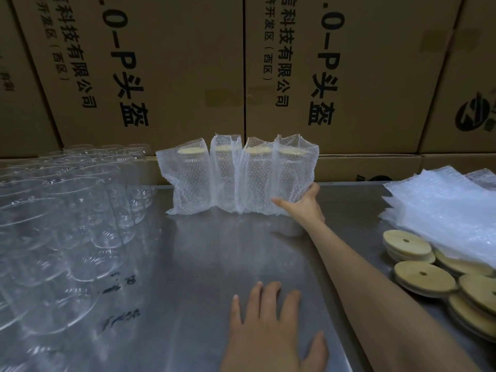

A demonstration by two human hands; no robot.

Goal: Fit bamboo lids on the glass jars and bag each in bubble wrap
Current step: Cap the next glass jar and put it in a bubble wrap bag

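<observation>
Bagged jars x4, R hand on rightmost

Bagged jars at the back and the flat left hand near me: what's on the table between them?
Nothing: in the head view only bare steel table lies between the bagged jars and the left hand. The right hand comes in from the side.

1. Steel table: brushed, reflective surface, with dark printed characters mirrored on its left part.
2. Cardboard boxes: stacked as a wall behind the table, with black Chinese characters and "P" printed on them.
3. Round dark logo on far-right box.
</observation>
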